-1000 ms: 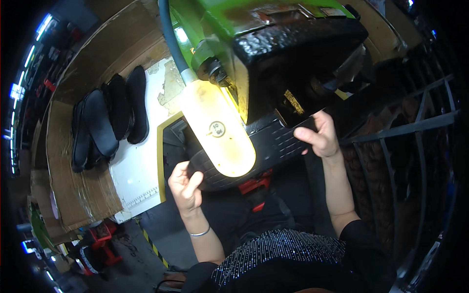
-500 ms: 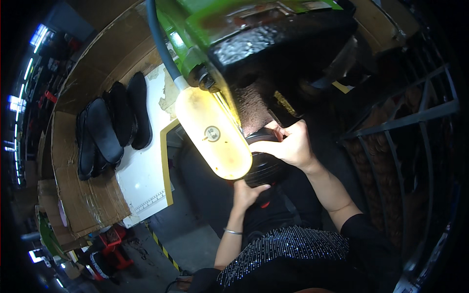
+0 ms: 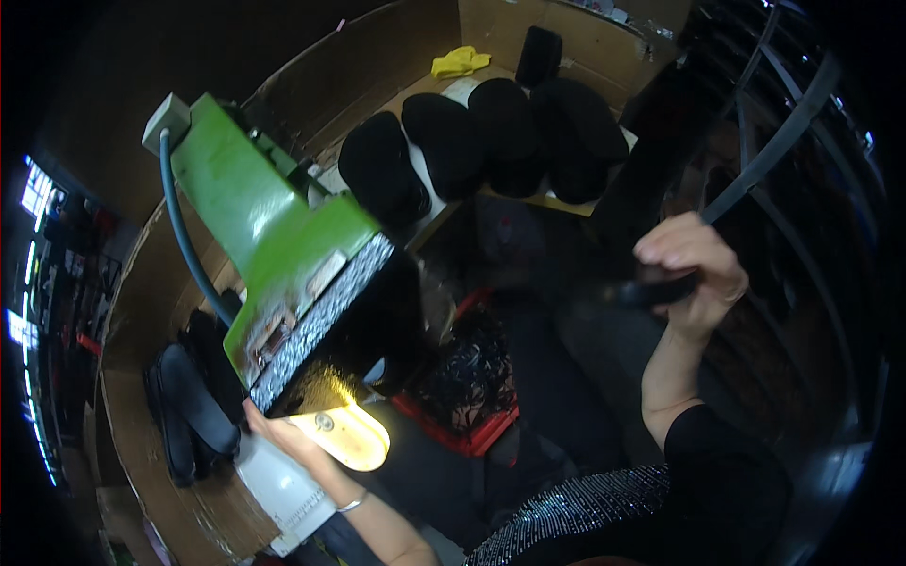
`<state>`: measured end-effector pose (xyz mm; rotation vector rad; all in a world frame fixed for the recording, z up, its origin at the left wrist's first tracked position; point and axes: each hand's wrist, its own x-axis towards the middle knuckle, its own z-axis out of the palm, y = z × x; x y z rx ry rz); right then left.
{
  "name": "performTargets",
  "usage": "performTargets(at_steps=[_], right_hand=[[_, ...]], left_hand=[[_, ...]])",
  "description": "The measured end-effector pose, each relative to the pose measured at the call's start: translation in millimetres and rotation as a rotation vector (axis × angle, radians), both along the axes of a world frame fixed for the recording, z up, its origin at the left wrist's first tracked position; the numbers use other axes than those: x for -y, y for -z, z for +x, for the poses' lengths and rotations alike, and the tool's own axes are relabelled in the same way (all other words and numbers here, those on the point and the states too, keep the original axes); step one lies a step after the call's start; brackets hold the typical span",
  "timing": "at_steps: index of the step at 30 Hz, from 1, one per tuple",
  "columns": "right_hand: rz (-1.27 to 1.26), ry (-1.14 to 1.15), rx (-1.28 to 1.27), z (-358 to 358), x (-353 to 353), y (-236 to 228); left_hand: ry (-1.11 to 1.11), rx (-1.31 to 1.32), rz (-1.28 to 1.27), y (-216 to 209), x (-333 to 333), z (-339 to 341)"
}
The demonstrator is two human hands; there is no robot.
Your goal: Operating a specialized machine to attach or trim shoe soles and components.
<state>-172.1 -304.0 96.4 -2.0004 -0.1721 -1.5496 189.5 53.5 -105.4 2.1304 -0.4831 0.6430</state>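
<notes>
In the head view, we find the right hand point(image 3: 700, 269) at the right of the frame, its fingers curled over a dark piece point(image 3: 646, 292) and pinching it. The piece is blurred and seen nearly edge-on, so we cannot confirm its outline; it is held well apart from the green machine point(image 3: 260, 217), which we judge keeps it free of the housing.

We note the left hand point(image 3: 288, 441) at lower left, beside the lit lamp point(image 3: 357, 440) and reaching behind the machine's lower corner. Its fingertips are partly hidden; we cannot tell whether they grip anything. Just beyond lie dark sole-shaped pieces point(image 3: 200, 396), apparently placed within that hand's reach.

A row of black soles point(image 3: 444, 141) rests at upper centre; the cardboard walls point(image 3: 368, 52) behind presumably keep them from sliding off. Below the machine, at lower centre, we record a red bin point(image 3: 453, 441) holding black scraps point(image 3: 462, 373), probably set there to catch waste.
</notes>
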Motion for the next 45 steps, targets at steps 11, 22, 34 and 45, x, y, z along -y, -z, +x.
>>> performTargets(at_steps=[11, 22, 34, 45], right_hand=[[0.016, 0.365, -0.482, 109.0, 140.1, 121.7], [0.204, 0.023, -0.702, 74.3, -30.9, 167.2], [0.435, -0.448, -0.692, 115.8, -148.1, 215.1], [1.096, -0.497, -0.880, 2.0, -133.4, 248.6]], left_hand=[[-0.232, 0.017, 0.354, -10.7, -36.4, 57.9], [-0.163, 0.487, 0.222, -97.9, -28.9, -20.8], [0.607, -0.056, -0.444, -154.8, 10.9, -216.4], [0.510, -0.591, -0.583, -64.2, 103.6, -225.4]])
